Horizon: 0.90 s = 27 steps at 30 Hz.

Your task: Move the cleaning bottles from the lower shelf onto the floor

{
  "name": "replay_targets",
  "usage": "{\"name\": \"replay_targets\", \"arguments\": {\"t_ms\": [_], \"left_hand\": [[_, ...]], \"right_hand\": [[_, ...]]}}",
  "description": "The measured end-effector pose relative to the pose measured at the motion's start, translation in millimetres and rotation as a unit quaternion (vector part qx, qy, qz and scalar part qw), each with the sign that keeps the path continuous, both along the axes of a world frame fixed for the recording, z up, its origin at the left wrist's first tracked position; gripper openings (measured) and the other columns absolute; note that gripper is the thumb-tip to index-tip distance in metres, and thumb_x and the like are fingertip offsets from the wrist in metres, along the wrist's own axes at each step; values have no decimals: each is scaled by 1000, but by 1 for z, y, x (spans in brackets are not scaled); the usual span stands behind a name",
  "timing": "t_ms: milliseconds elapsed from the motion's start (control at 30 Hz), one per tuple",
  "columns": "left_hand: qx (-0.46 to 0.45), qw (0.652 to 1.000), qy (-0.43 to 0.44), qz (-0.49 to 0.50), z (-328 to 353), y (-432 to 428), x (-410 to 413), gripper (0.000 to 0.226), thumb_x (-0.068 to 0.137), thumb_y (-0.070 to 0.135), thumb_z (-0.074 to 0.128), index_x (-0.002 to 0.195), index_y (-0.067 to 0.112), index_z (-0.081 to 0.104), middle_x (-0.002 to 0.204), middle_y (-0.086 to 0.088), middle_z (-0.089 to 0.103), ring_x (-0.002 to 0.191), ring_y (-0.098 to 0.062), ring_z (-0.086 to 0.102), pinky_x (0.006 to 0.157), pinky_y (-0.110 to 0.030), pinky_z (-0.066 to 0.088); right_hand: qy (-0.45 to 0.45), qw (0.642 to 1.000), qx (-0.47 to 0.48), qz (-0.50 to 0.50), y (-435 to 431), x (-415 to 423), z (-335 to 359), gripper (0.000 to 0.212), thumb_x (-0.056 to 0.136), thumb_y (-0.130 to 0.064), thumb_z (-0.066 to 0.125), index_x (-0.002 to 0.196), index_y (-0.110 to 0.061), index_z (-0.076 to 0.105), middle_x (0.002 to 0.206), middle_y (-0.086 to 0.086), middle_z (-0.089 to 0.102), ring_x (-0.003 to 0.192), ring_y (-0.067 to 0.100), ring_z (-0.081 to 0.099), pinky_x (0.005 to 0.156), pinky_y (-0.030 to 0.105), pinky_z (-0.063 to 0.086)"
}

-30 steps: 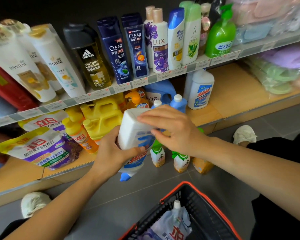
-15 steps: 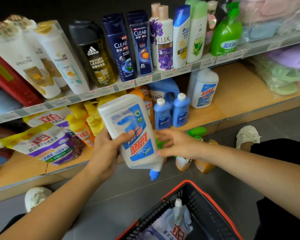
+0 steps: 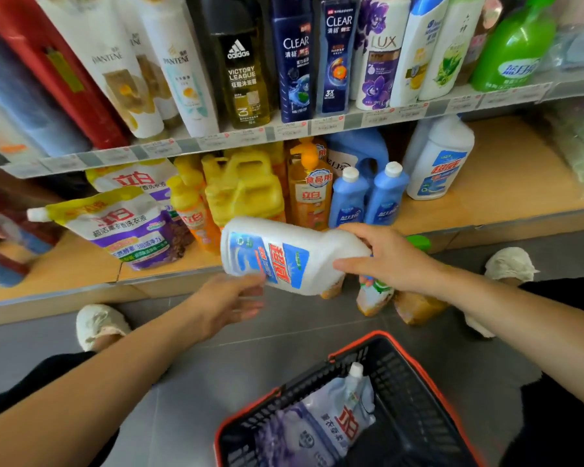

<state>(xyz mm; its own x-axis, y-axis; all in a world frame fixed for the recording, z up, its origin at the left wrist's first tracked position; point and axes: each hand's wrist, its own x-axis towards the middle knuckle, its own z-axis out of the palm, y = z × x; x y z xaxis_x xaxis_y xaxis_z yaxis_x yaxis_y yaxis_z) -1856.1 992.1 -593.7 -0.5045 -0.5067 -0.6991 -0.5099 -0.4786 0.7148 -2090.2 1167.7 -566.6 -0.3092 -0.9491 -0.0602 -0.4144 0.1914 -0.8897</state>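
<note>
head view: white bottle (image 3: 284, 256) is off the lower shelf (image 3: 506, 187). it's held sideways in the air just in front of the shelf's front edge, above the floor (image 3: 250, 362), base pointing left and neck end right. right hand (image 3: 390, 261) grasps the neck end, thumb on the label face, fingers over the top. left hand (image 3: 228, 299) sits under the base corner, fingers loose and roughly straight, tips touching the bottle, not wrapped round it. small bottles (image 3: 373, 299) stand on the floor under the right hand, close to the shelf's front edge. on the lower shelf: second white bottle (image 3: 439, 163) toward the right, two blue bottles (image 3: 349, 197) just left of it near the front edge, yellow jugs (image 3: 243, 190) further left. basket (image 3: 402, 392) on the floor at the bottom of view, pouch (image 3: 327, 426) inside.
</note>
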Motion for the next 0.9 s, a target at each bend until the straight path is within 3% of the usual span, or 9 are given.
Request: {"name": "replay_targets", "arguments": {"t_ms": [67, 133, 233, 367, 467, 567, 700, 767, 900], "left_hand": [[-10, 998, -31, -60, -11, 9, -2, 25, 92, 27, 72, 109, 9, 68, 105, -11, 68, 87, -22, 66, 76, -31, 57], [-52, 994, -10, -95, -12, 11, -11, 11, 94, 20, 70, 103, 13, 70, 100, -7, 71, 80, -15, 67, 66, -24, 57], [-173, 975, 22, -135, -4, 6, -32, 7, 94, 15, 70, 101, 16, 71, 99, -7, 71, 84, -16, 65, 70, -23, 53], [-417, 860, 14, -293, 6, 0, -65, 15, 92, 23, 73, 106, 17, 74, 98, 4, 71, 88, -8, 64, 78, -22, 52], [-492, 805, 41, -329, 11, 0, -100, 25, 93, 28, 72, 116, 17, 70, 110, 4, 72, 100, -11, 65, 87, -31, 56], [-532, 783, 71, -314, 10, 2, -138, 38, 92, 28, 72, 129, 19, 64, 120, 4, 70, 109, -12, 65, 94, -34, 55], [-599, 743, 93, -286, 5, 1, -187, 49, 92, 26, 70, 138, 17, 57, 130, -2, 66, 122, -23, 59, 99, -39, 50], [-628, 717, 102, -284, -1, 2, -209, 51, 91, 26, 70, 139, 14, 57, 133, -7, 64, 124, -29, 55, 103, -40, 42], [-704, 642, 95, -289, -18, 7, -246, 61, 89, 38, 69, 145, 21, 53, 147, -5, 52, 134, -33, 44, 107, -48, 37]], "right_hand": [[74, 997, 22, 6, -1, -4, 5, 33, 84, -41, 75, 114, -37, 64, 87, -16, 69, 66, 7, 67, 56, 34, 57], [181, 982, 42, 26, -1, -9, 5, 31, 84, -46, 73, 111, -33, 66, 93, -13, 68, 82, 6, 64, 70, 36, 55], [299, 944, 108, 89, 0, -14, -7, 32, 84, -50, 72, 102, -24, 67, 94, -4, 66, 90, 17, 58, 75, 39, 49], [405, 875, 204, 166, 2, -20, -40, 41, 82, -55, 71, 104, -21, 64, 95, 1, 66, 93, 25, 59, 67, 36, 35], [393, 870, 237, 181, 10, -30, -63, 44, 83, -52, 73, 111, -19, 64, 101, 4, 67, 98, 27, 58, 69, 34, 28], [366, 876, 260, 173, 24, -44, -80, 43, 85, -46, 74, 116, -18, 65, 106, 4, 68, 101, 26, 59, 68, 33, 30], [302, 899, 258, 184, 40, -54, -91, 13, 85, -37, 74, 87, -32, 62, 84, -8, 63, 88, 24, 58, 62, 31, 32], [289, 907, 251, 177, 45, -61, -88, 22, 84, -41, 73, 104, -30, 72, 96, -7, 71, 90, 17, 61, 66, 25, 36], [170, 960, 222, 16, 47, -111, -60, 29, 83, -40, 78, 107, -23, 76, 88, -13, 72, 79, 0, 65, 70, 14, 48]]}}
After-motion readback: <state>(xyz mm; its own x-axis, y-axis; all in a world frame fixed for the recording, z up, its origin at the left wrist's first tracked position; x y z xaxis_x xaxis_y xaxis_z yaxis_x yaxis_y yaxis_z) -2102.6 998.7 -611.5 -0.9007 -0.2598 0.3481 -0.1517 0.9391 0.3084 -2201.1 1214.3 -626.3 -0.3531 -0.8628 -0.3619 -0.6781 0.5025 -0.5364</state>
